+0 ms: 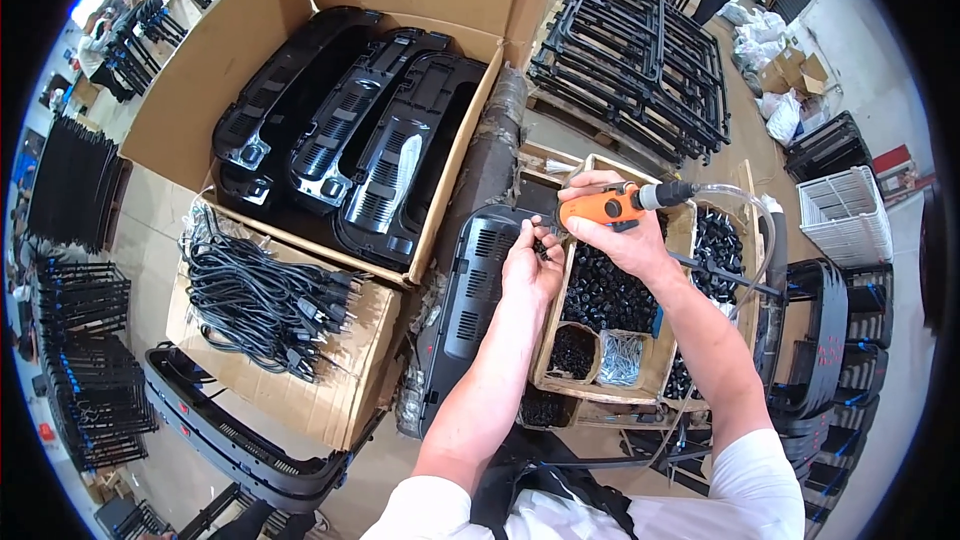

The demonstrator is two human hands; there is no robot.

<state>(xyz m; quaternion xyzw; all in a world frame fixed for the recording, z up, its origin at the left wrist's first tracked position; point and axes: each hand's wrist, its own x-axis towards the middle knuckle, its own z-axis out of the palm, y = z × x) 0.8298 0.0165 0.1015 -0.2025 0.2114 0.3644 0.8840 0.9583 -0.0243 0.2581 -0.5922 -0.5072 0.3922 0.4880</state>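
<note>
My right hand (640, 243) grips an orange power screwdriver (598, 208), its tip end pointing left toward my other hand. A translucent hose (735, 192) runs from the black fitting at its rear. The fingers of my left hand (530, 268) are pinched just left of the tool's tip; something small and dark shows there, too small to name. Under and beside that hand lies a long black vented plastic housing (468, 325). Below the screwdriver, a wooden compartment box (548, 380) holds many small black plastic parts (606, 290) and silver screws (621, 358).
At left, an open cardboard box (200, 105) holds several glossy black housings (335, 120). Bundled black power cables (265, 290) lie on cardboard in front of it. Black metal frames (640, 60) are stacked on a pallet ahead. A white plastic crate (845, 215) stands at right.
</note>
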